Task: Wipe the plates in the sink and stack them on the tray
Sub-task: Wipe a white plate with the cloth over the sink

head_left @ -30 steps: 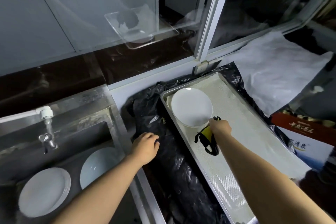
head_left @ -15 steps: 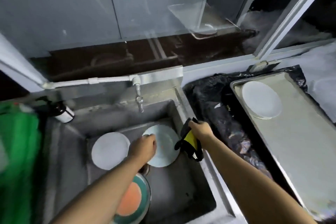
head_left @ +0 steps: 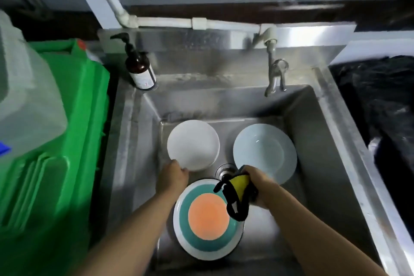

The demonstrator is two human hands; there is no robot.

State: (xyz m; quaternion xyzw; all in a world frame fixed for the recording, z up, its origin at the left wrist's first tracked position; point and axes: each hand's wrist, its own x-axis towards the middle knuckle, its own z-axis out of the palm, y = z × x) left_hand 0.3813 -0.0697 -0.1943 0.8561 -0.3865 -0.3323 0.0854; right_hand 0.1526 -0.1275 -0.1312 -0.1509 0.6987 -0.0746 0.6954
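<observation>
1. We see three plates in the sink (head_left: 318, 132): a white plate (head_left: 193, 144) in the upper middle of the basin, a pale blue plate (head_left: 265, 152) to its right, and a striped plate (head_left: 207, 218) with an orange centre and teal ring at lower middle. The white one looks as if it may sit on others, though we cannot tell how many.

2. Our left hand (head_left: 173, 177) sits at the lower-left rim of the white plate, fingers curled onto its edge; we judge it is gripping the rim, though the fingertips are hidden.

3. Our right hand (head_left: 257, 182) is closed round a yellow and black cloth (head_left: 238, 195), which hangs over the upper-right edge of the striped plate, just beside the drain (head_left: 224, 171).

4. We judge the step in hand is picking up the next plate to wipe. The next move calls for lifting the white plate clear of the basin and bringing the cloth across to its face.

5. The tray is out of frame, so stacking will mean turning away from the sink.

6. Further out, a tap (head_left: 276, 74) hangs at upper right, a brown pump bottle (head_left: 140, 67) stands at the upper-left corner, green bins (head_left: 65, 141) fill the left, and black plastic sheeting (head_left: 380, 101) lies at the right edge.
</observation>
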